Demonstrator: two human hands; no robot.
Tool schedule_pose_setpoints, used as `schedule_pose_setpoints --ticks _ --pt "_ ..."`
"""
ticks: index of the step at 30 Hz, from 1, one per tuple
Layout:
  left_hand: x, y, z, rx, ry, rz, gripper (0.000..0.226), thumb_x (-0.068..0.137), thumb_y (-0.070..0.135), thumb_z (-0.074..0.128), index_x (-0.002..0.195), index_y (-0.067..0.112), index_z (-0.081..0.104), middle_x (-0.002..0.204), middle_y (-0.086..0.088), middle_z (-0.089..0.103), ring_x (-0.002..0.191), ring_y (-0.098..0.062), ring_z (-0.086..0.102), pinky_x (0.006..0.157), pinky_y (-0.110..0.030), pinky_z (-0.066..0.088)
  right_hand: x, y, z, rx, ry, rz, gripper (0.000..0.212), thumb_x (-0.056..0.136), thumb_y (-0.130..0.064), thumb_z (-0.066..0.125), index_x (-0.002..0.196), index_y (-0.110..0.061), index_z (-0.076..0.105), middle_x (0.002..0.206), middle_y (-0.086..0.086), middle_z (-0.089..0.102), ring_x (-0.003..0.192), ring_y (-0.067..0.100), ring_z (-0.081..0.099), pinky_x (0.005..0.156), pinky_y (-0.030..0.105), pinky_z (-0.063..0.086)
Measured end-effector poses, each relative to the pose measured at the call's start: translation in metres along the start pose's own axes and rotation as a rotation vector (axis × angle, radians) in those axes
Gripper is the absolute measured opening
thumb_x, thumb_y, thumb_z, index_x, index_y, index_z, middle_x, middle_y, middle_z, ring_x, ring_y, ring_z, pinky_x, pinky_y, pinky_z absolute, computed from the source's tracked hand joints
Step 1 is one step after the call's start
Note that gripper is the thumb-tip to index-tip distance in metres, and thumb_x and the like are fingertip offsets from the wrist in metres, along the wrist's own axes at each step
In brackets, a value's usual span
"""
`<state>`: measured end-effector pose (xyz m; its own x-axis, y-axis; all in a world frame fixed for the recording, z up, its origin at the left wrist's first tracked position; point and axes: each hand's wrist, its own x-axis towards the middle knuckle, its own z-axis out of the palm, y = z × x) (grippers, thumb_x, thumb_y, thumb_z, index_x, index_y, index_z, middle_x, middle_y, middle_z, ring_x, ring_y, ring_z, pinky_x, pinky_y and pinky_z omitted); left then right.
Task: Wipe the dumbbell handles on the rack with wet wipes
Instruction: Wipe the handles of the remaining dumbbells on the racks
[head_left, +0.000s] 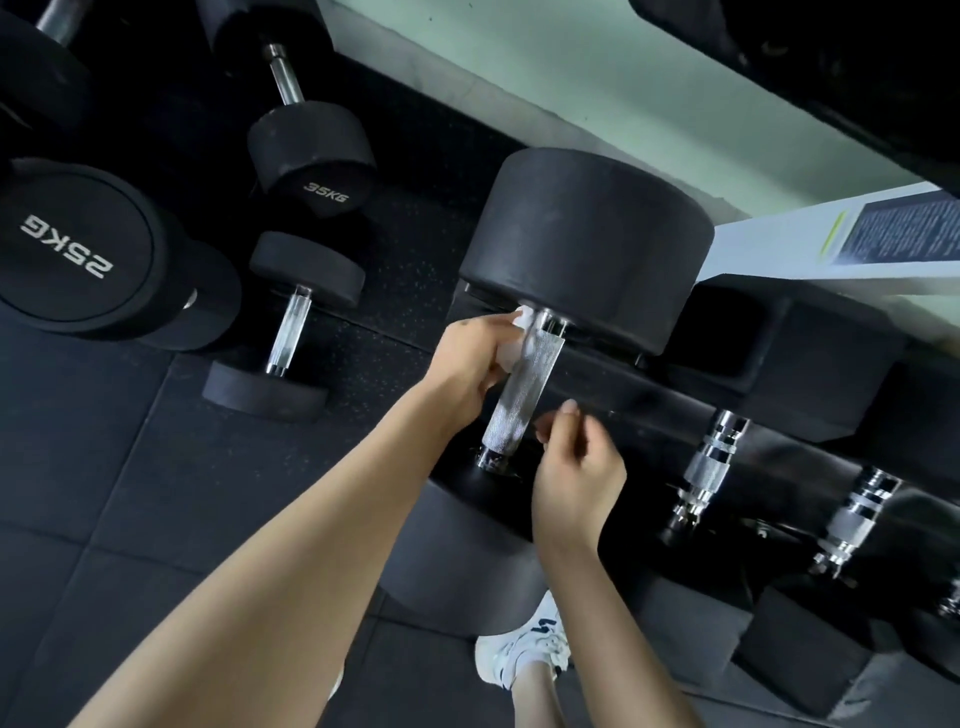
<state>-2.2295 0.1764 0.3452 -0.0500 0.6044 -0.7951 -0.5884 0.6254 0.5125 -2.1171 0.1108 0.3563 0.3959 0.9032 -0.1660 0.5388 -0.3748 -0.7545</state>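
Note:
A big black dumbbell lies on the rack (597, 384), and its knurled steel handle (522, 395) runs from the far head (587, 239) down toward me. My left hand (470, 364) grips a white wet wipe (519, 332) and presses it against the upper end of that handle, next to the far head. My right hand (579, 467) hovers just right of the handle's lower end with fingers loosely curled, holding nothing. Two smaller dumbbell handles (709, 462) (854, 514) sit further right on the rack.
Several black dumbbells lie on the dark rubber floor at left, one marked 25KG (78, 244) and one marked 35KG (311, 156). A thin-handled dumbbell (291, 327) rests between them and the rack. My white shoe (524, 649) stands below the rack. A pale wall (571, 78) runs behind.

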Motion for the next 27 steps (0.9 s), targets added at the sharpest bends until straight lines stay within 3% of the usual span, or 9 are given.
schedule_pose_setpoints --ticks 2,4,8,11,14,16,20,22,27 --pt "0.0 0.0 -0.005 -0.106 -0.061 -0.084 0.007 0.083 0.012 0.06 0.085 0.015 0.066 0.066 0.001 0.059 0.058 -0.01 0.051 0.068 -0.025 0.045 0.001 0.0 0.0 0.032 0.014 0.038 0.038 0.096 -0.024 0.052 0.067 -0.002 0.063 0.064 0.004 0.067 0.057 0.012 0.06 0.06 0.021 0.047" --pt "0.003 -0.002 -0.01 -0.074 -0.047 -0.076 0.01 0.09 0.018 0.061 0.081 0.014 0.064 0.068 0.002 0.063 0.064 -0.011 0.057 0.074 -0.026 0.05 0.0 -0.001 0.0 0.015 0.025 0.055 0.037 0.096 -0.021 0.052 0.066 -0.002 0.063 0.064 0.003 0.067 0.057 0.01 0.06 0.059 0.016 0.045" --pt "0.011 -0.001 -0.002 0.11 0.006 -0.017 0.016 0.08 0.016 0.074 0.071 0.015 0.061 0.066 0.003 0.061 0.065 -0.013 0.05 0.06 -0.024 0.04 -0.001 -0.003 -0.001 0.023 0.005 0.096 0.037 0.096 -0.021 0.051 0.066 -0.003 0.063 0.065 -0.001 0.067 0.06 0.004 0.063 0.057 0.008 0.043" --pt "0.017 0.003 0.001 0.273 -0.012 0.005 0.023 0.083 0.028 0.071 0.1 0.015 0.067 0.078 0.004 0.059 0.068 -0.011 0.049 0.06 -0.02 0.041 -0.001 -0.004 0.001 -0.042 0.001 0.086 0.037 0.096 -0.021 0.051 0.066 -0.004 0.063 0.066 0.001 0.068 0.06 0.009 0.063 0.056 0.011 0.043" --pt "0.016 -0.001 -0.002 0.363 -0.123 0.003 0.031 0.089 0.032 0.063 0.115 0.015 0.062 0.091 -0.001 0.058 0.079 -0.011 0.05 0.071 -0.018 0.049 -0.001 -0.004 0.002 -0.072 0.016 0.029 0.038 0.095 -0.02 0.052 0.063 0.0 0.06 0.059 0.008 0.063 0.057 0.025 0.061 0.057 0.029 0.046" --pt "0.012 -0.004 -0.006 0.345 -0.155 0.004 0.017 0.089 0.03 0.063 0.1 0.018 0.065 0.094 -0.006 0.057 0.086 -0.014 0.051 0.078 -0.018 0.05 -0.001 -0.006 0.002 -0.092 0.014 0.015 0.038 0.095 -0.018 0.052 0.062 0.001 0.059 0.057 0.01 0.062 0.056 0.026 0.059 0.053 0.021 0.042" --pt "0.003 -0.018 -0.024 0.466 -0.153 0.045 0.023 0.088 0.028 0.064 0.098 0.007 0.07 0.075 -0.004 0.057 0.071 -0.011 0.05 0.061 -0.012 0.047 -0.002 -0.008 0.001 -0.118 0.034 0.032 0.037 0.095 -0.019 0.052 0.064 0.002 0.061 0.06 0.01 0.063 0.057 0.024 0.058 0.05 0.01 0.036" --pt "-0.007 -0.025 -0.036 0.609 -0.175 0.044 0.016 0.087 0.026 0.066 0.078 0.013 0.071 0.065 -0.004 0.056 0.056 -0.007 0.048 0.055 -0.012 0.042 -0.001 -0.008 0.001 -0.133 0.047 0.039 0.037 0.094 -0.02 0.051 0.066 0.001 0.062 0.062 0.008 0.065 0.06 0.024 0.06 0.054 0.015 0.037" --pt "-0.01 -0.005 -0.04 1.209 -0.152 0.126 0.048 0.083 0.032 0.069 0.045 0.015 0.046 0.045 0.002 0.038 0.042 -0.009 0.032 0.042 -0.019 0.027 -0.004 -0.012 0.001 -0.086 0.058 0.046 0.041 0.093 -0.028 0.048 0.067 0.002 0.061 0.064 0.011 0.065 0.063 0.028 0.061 0.064 0.039 0.049"
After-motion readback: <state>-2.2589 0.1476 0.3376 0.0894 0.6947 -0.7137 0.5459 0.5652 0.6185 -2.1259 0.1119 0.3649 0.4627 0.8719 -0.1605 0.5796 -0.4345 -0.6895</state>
